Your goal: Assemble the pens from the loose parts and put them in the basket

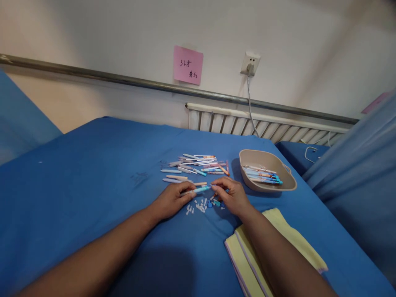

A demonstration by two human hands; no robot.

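Pens (pixel 202 163) on blue cloth (pixel 102 177), radiator (pixel 229 123) behind, metal rail (pixel 148 85), pink note (pixel 188 68)

1. Left forearm (pixel 114 244), bare, slants up from the lower left.
2. Left hand (pixel 175 199) points inward, thumb and fingers gripping.
3. Right forearm (pixel 280 253), also bare, slants from the lower right.
4. Right hand (pixel 232 197) faces it, fingers bent.

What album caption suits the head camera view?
Left hand holding a pale blue pen, right hand at its end, near a basin of pens on blue cloth.
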